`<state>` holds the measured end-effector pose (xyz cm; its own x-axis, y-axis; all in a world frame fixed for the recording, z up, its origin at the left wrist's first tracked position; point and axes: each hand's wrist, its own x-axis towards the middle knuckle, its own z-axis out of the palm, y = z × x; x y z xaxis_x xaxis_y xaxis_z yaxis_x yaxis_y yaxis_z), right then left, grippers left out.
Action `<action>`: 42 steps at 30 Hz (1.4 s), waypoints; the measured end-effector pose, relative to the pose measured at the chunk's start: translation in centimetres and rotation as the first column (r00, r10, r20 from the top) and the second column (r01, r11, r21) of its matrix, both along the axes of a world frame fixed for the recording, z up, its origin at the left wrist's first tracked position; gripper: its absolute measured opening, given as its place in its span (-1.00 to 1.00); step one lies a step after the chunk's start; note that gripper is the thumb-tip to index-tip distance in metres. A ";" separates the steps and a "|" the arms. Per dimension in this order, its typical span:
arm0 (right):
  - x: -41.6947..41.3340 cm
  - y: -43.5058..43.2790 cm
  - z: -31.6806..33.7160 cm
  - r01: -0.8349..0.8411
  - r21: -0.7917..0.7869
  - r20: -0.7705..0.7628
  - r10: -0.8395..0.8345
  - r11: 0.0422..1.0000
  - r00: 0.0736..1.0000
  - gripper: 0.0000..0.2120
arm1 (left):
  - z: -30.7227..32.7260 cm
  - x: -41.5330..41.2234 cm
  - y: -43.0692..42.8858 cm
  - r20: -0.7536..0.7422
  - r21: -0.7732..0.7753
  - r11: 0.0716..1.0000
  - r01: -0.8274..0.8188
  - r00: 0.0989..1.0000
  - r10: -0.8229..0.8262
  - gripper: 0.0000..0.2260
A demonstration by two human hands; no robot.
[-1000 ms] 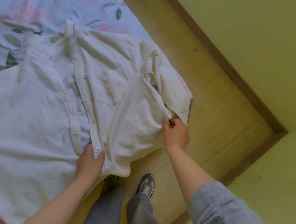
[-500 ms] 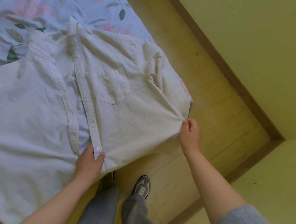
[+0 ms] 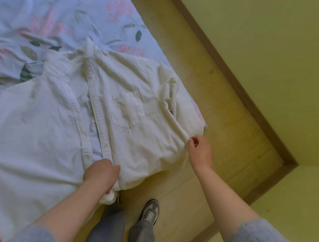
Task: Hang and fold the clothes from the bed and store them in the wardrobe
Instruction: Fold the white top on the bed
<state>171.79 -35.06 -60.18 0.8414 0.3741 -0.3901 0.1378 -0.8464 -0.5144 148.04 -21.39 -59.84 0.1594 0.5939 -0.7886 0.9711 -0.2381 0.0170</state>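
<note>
The left hand (image 3: 100, 175) is curled round the bottom of the button strip of a white button-up shirt (image 3: 140, 142), gripping the fabric where the hem bunches under the palm. The shirt lies spread face-up and unbuttoned on the floral bedsheet (image 3: 50, 17), running up and away from both hands, with its collar at the far end and its lower corner drooping off the bed edge just below the left hand. A small button (image 3: 105, 146) sits just above the left thumb, and a chest pocket (image 3: 126, 110) lies further up, between the two hands. It looks like thin, ribbed cotton: light, limp and quick to crease. It should not slip in the fingers, but it will sag wherever it goes unsupported. To my eye the firm places to take hold are the button strip, the side seams, the shoulders and the collar, since those keep a straight line when pulled. The right hand (image 3: 201, 153) is at the shirt's side edge with thumb and forefinger drawn close, apparently pinching the seam where the cloth pulls to a point. Below the hands, a grey sneaker (image 3: 150, 211) stands on the floor. I can read no label, brand or writing on the shirt or anywhere else.
</note>
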 end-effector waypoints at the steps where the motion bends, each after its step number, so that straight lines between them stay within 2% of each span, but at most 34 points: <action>1: 0.2 0.8 0.7 -0.010 0.019 -0.010 0.010 1.000 1.000 -0.84 | 0.5 0.4 0.6 0.040 0.000 1.000 0.015 0.999 -0.015 -0.56; 6: 1.6 4.9 3.5 -0.010 0.019 -0.049 0.011 1.000 0.999 -0.77 | 2.7 2.4 4.1 0.357 -0.013 0.999 -0.041 0.933 0.044 -0.79; 9: 2.6 6.6 4.2 0.044 0.001 -0.085 -0.043 0.999 0.995 -0.71 | 3.8 3.4 6.5 0.480 -0.061 0.995 -0.081 0.872 0.100 -0.87; 16: 5.2 8.4 2.5 0.076 -0.102 -0.150 -0.091 0.992 0.984 -0.60 | 3.8 7.2 9.8 0.604 -0.064 0.996 -0.055 0.792 0.082 -0.92; 19: 6.6 9.5 0.6 0.075 -0.127 -0.172 -0.097 0.989 0.980 -0.55 | 2.3 10.2 10.8 0.636 -0.095 0.990 -0.108 0.758 0.144 -0.91; 21: 7.3 9.8 -0.8 0.009 -0.175 -0.201 -0.044 0.985 0.979 -0.64 | 1.5 12.2 11.2 0.646 -0.135 0.979 -0.150 0.736 0.202 -0.83; 23: 8.1 9.7 -1.8 -0.047 -0.217 -0.231 -0.005 0.975 0.973 -0.95 | 0.8 14.1 11.5 0.648 -0.155 0.974 -0.164 0.728 0.225 -0.75; 24: 8.6 9.6 -2.2 -0.034 -0.192 -0.244 -0.015 0.981 0.970 -0.84 | 0.4 15.1 11.6 0.640 -0.155 0.976 -0.156 0.736 0.220 -0.71; 26: 9.8 8.7 -1.9 0.020 -0.104 -0.240 -0.045 0.994 0.970 -0.75 | -0.1 16.8 11.7 0.594 -0.165 0.980 -0.110 0.782 0.188 -0.59; 28: 12.0 7.7 -1.0 0.085 -0.035 -0.172 -0.090 0.996 0.981 -0.70 | -0.5 18.4 11.8 0.521 -0.217 0.974 -0.059 0.837 0.167 -0.47; 30: 15.4 6.8 0.1 0.082 0.001 -0.067 -0.082 0.997 0.994 -0.69 | -0.9 19.7 12.0 0.454 -0.258 0.966 -0.031 0.878 0.150 -0.40; 31: 17.3 6.9 0.8 0.024 -0.002 0.001 -0.024 1.000 1.000 -0.66 | -1.1 20.2 12.1 0.428 -0.258 0.966 -0.022 0.894 0.135 -0.39; 33: 21.2 8.2 2.2 -0.193 -0.093 0.123 0.203 0.977 0.971 -0.56 | -1.4 21.0 12.5 0.377 -0.240 0.970 -0.024 0.919 0.116 -0.37; 36: 25.9 12.2 3.4 -0.461 -0.238 0.192 0.507 0.855 0.840 -0.63 | -1.5 22.0 13.0 0.319 -0.165 0.986 -0.023 0.945 0.076 -0.42; 38: 27.9 14.8 3.7 -0.530 -0.267 0.067 0.564 0.805 0.823 -0.66 | -1.2 22.9 13.6 0.374 -0.058 0.996 -0.062 0.924 0.079 -0.54; 40: 28.7 16.1 3.6 -0.604 -0.355 -0.178 0.582 0.714 0.793 -0.43 | -0.7 24.0 14.6 0.483 0.059 0.992 -0.113 0.873 0.071 -0.66; 42: 28.8 16.1 3.6 -0.666 -0.441 -0.392 0.538 0.602 0.746 -0.19 | -0.2 25.8 15.8 0.560 0.113 0.988 -0.103 0.828 0.023 -0.64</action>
<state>200.54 -18.91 -56.61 0.3787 0.4479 -0.8099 0.6672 -0.7386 -0.0966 173.81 -5.60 -60.04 0.5047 0.7100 -0.4912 0.8198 -0.2157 0.5305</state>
